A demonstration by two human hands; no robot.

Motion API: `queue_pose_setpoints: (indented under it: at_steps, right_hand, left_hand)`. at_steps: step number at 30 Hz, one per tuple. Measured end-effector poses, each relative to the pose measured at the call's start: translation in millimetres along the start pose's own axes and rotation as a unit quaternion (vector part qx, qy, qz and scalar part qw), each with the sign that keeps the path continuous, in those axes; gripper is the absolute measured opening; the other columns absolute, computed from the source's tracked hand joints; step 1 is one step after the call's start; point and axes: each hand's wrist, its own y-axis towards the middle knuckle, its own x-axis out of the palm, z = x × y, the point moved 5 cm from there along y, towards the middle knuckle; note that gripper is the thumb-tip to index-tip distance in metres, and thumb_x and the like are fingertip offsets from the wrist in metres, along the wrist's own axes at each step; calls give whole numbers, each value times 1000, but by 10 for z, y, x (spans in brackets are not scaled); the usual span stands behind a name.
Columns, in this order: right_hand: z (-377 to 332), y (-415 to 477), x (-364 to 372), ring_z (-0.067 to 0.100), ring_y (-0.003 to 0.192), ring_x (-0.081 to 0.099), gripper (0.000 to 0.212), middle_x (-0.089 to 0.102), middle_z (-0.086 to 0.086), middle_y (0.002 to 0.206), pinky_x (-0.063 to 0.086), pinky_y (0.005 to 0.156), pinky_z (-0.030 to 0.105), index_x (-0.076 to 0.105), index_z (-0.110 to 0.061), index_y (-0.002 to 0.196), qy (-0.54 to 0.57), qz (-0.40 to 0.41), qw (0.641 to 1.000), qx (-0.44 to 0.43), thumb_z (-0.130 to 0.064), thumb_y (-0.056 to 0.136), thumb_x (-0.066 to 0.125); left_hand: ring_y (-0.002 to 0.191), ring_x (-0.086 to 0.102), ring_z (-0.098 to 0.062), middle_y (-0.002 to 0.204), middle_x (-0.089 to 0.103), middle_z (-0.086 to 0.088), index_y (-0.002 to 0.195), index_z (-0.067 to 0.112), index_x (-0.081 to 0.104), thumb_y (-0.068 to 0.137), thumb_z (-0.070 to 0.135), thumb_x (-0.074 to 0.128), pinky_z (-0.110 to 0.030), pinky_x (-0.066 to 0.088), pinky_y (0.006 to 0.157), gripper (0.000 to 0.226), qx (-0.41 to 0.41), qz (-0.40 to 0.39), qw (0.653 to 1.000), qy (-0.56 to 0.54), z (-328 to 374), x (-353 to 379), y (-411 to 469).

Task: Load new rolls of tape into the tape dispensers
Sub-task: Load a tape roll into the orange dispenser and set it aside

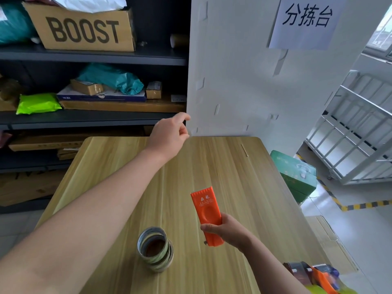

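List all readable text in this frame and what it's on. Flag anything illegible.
"BOOST": cardboard box on the top shelf.
"分拣台": paper sign on the white wall panel.
"亞龍" over "YA LONG": orange tape dispenser held in the right hand; the finer line beneath is too small to read.
White edge print on the blue flat box, middle shelf: too small to read.
Label on the small brown parcel beside it: blurred.

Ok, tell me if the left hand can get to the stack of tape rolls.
Probably yes: the left hand looks empty, and only bare table lies between it and the stack of tape rolls.
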Motion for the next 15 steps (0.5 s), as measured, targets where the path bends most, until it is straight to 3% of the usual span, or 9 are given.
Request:
queue_pose_setpoints:
  at_steps: [4,6,11,15]
  right_hand:
    - [-38,-11,-29,21,81,73,35,68,9,104,58,67,27,55,-15,112,27,12,1000,-5,-26,85,73]
    - [-100,-15,-41,19,82,71,30,67,10,104,56,62,23,54,-13,112,58,9,998,-4,-22,88,70]
    - [-257,-39,-137,35,87,70,13,71,23,106,59,77,37,56,-8,109,144,10,989,-36,-12,97,53]
    - [-358,-28,-230,44,102,63,22,63,35,117,57,82,47,54,5,117,261,32,963,-60,-3,99,45]
  left_hand:
    - [80,64,-11,85,70,5,120,15,60,86,11,67,-37,54,87,36,14,7,999,-47,196,-56,-68]
    - [81,64,-10,84,71,8,116,16,62,84,14,69,-40,50,93,33,30,7,998,-61,328,-70,-142]
    - [75,61,-4,77,67,15,108,17,65,81,20,74,-47,42,102,29,52,9,994,-96,561,-79,-415]
    - [72,59,1,78,66,16,103,20,65,81,24,73,-42,31,112,23,96,-10,992,-81,719,3,-712]
